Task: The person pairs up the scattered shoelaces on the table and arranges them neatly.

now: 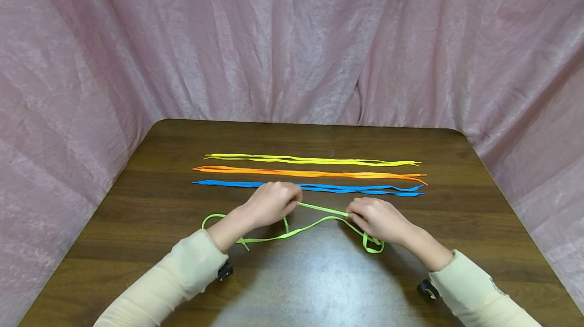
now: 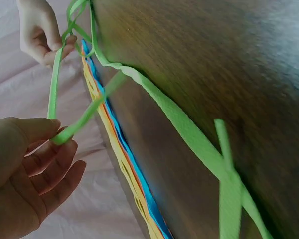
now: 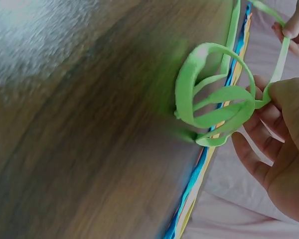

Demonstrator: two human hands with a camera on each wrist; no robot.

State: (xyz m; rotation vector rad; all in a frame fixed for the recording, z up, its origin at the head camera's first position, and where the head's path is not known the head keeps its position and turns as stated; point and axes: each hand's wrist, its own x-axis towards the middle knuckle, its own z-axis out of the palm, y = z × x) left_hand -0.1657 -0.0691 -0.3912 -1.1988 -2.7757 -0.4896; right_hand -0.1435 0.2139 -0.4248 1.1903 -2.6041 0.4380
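A light green shoelace (image 1: 321,209) is stretched in a short straight span between the two hands, above the table. My left hand (image 1: 274,204) pinches it between thumb and forefinger, and in the left wrist view a length hangs from those fingertips (image 2: 65,137). My right hand (image 1: 376,218) pinches the other end of the span. Below the right hand the lace falls in several loose loops (image 3: 209,112). The rest of the green lace runs in a curve on the wood in front of the hands, with one tip near the left wrist.
Behind the hands lie a blue lace (image 1: 365,188), an orange lace (image 1: 319,174) and a yellow lace (image 1: 310,159), each folded lengthwise in near-parallel rows. They rest on a dark wooden table (image 1: 319,286). Pink curtains (image 1: 292,38) hang around its back and sides.
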